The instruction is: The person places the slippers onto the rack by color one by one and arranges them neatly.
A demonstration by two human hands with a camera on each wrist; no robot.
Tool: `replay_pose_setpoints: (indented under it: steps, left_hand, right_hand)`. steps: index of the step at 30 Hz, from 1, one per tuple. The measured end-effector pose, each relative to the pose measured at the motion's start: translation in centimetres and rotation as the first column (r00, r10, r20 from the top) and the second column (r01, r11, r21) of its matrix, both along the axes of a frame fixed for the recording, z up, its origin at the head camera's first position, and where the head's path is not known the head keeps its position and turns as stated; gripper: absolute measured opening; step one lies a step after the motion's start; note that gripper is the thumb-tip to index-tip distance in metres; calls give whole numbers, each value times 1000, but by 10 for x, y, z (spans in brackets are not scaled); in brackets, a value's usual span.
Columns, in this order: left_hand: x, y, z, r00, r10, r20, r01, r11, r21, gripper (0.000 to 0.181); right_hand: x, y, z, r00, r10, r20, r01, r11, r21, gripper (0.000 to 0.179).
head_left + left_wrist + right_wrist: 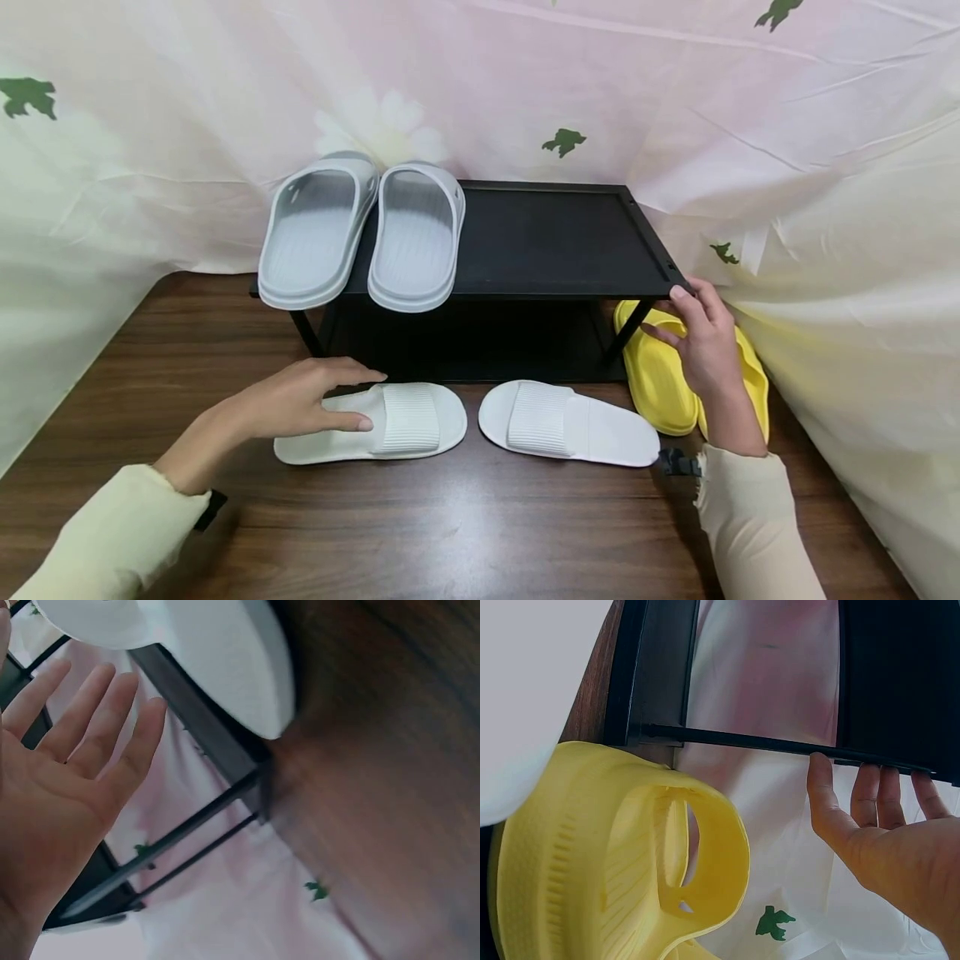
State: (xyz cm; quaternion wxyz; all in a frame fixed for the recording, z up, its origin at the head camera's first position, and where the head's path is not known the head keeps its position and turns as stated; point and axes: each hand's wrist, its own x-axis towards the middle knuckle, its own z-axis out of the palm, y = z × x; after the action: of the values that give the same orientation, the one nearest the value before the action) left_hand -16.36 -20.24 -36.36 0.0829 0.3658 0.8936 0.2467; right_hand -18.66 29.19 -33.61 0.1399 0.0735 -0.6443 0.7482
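My left hand (303, 400) hovers over the heel half of the left white slide slipper (412, 417), its fingers extended and holding nothing. The left wrist view shows the fingers spread beside the slipper's pale sole (225, 667). A second white slide slipper (540, 421) lies to the right, toe toward the first. At the right front corner of the black two-tier shoe rack (555, 242), my right hand (701, 333) touches the edge with its fingertips. The right wrist view shows these fingers (866, 795) fairly straight against the rack's edge.
A pair of grey clogs (360, 233) stands on the left of the rack's top. Yellow slippers (660, 383) are beside the rack's right leg, partly behind my right forearm. Patterned cloth (510, 92) hangs behind and at both sides of the brown wooden surface (450, 533).
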Motion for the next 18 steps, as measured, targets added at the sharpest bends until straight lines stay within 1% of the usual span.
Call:
replay_pose_setpoints:
  steps: [2, 4, 6, 7, 9, 12, 15, 18]
  left_hand:
    - [-3, -3, -4, 998, 14, 61, -16, 999, 30, 68]
    - [-5, -6, -7, 993, 22, 113, -29, 998, 52, 69]
    - [-7, -9, -10, 987, 31, 155, -41, 997, 62, 67]
    - [-8, -11, -10, 986, 30, 165, -41, 997, 65, 66]
    - [-11, -13, -11, 984, 45, 175, -53, 998, 43, 65]
    - [-13, -15, -10, 982, 66, 175, -65, 998, -13, 68]
    - [-15, -17, -9, 978, 103, 179, -91, 993, -77, 75]
    - [-17, -21, -9, 977, 134, 168, -116, 987, -109, 76]
  right_hand:
    - [0, 0, 0, 1000, 1, -1, -1, 1000, 0, 17]
    - [0, 0, 0, 1000, 3, -1, -3, 1000, 2, 17]
    - [0, 0, 0, 1000, 7, -1, -7, 1000, 4, 18]
    - [0, 0, 0, 1000, 7, -1, -7, 1000, 5, 18]
    - [0, 0, 0, 1000, 8, -3, -8, 1000, 6, 18]
    - [0, 0, 0, 1000, 6, -2, -6, 1000, 10, 18]
    - [0, 1, 0, 1000, 7, 0, -7, 1000, 9, 18]
    - [-1, 1, 1, 1000, 11, 0, -11, 1000, 5, 18]
